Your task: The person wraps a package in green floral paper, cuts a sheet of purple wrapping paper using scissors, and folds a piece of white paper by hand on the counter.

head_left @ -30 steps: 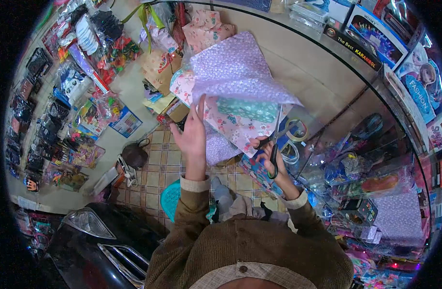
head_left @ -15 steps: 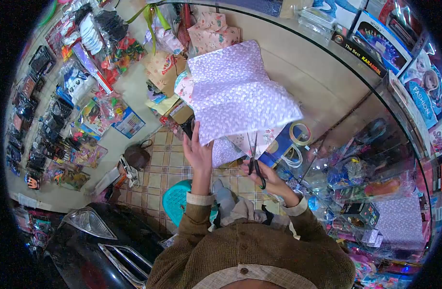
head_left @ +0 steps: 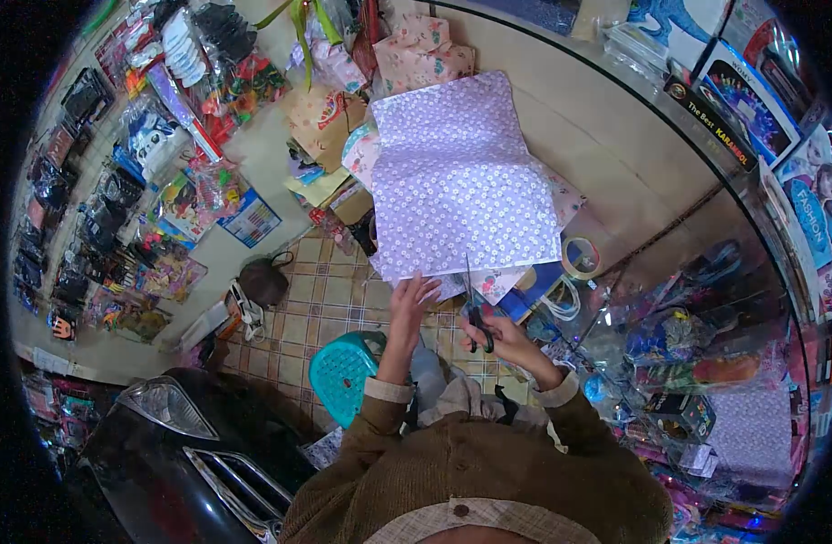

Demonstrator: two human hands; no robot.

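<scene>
A sheet of lilac wrapping paper (head_left: pixel 461 208) with small white flowers lies over other patterned sheets, a fold or bend running across its middle. At its near edge is my left hand (head_left: pixel 409 313), fingers stretched out and slightly apart, the tips at the paper; whether they press on it I cannot tell. My right hand (head_left: pixel 515 343) holds black-handled scissors (head_left: pixel 476 319) by the handles. Their blades point away from me and reach the paper's near edge, right of my left hand. Part of a pink floral sheet (head_left: pixel 565 195) shows from under the lilac one.
A roll of tape (head_left: pixel 581 258) and a coiled white cable (head_left: pixel 562 304) lie right of the paper. Below stands a teal stool (head_left: pixel 343 376). A black motorbike (head_left: pixel 180 453) is at lower left. Packaged goods (head_left: pixel 674 340) crowd the glass case on the right.
The lilac paper, lifted and blurred before, now lies flatter. My left hand has moved right to its near edge. The scissors stay in my right hand, and the view has shifted slightly.
</scene>
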